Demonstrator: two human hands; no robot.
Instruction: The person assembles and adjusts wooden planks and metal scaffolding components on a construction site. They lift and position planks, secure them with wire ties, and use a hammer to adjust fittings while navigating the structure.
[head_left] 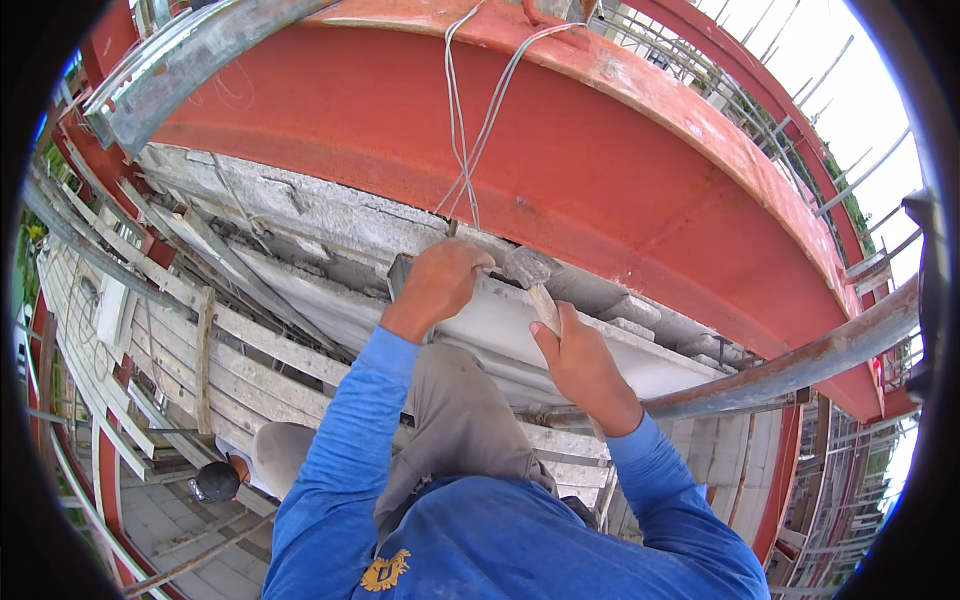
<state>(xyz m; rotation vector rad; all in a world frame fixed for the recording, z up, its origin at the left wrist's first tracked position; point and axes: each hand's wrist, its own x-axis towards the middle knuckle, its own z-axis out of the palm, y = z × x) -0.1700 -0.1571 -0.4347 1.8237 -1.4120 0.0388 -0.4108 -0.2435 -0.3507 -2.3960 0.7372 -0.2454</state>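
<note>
Hammer Held at the Beam's Lower Edge

The field of view is crossed by a red steel beam, below which a pale panel is set. Between the two hands, at the gap under the beam, a hammer is located. Its long axis is slanted from lower right to upper left, with the head directed away from the body. The tool is judged stiff, head-heavy and not fragile; the pale handle, probably wooden, should be grasped low, and may slip if dusty. The handle is gripped by closed fingers of the right hand. The left hand's fingers are curled near the panel's upper edge; whether anything is pinched cannot be told.
</note>
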